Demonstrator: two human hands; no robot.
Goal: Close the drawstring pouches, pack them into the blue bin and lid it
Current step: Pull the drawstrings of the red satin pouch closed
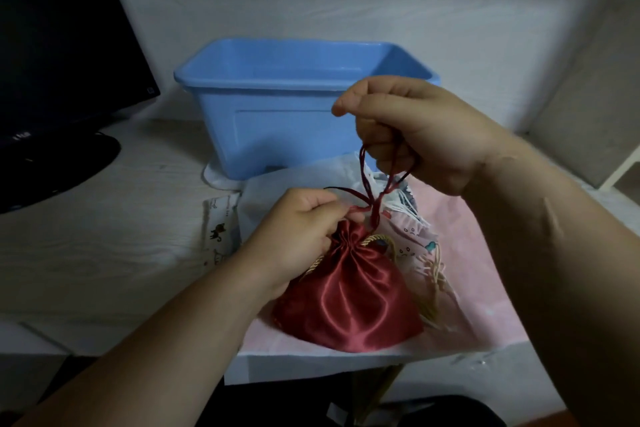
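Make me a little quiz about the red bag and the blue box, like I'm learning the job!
1. Pick one: what does the right hand hold up? A, the red cords; B, a lid; C, a toy car.
2. True or false: the blue bin stands open, with no lid on it.
3. Fill the gap: the left hand pinches the red pouch at its gathered ___.

Key: 1 is A. 2 is true. 3 is neck.
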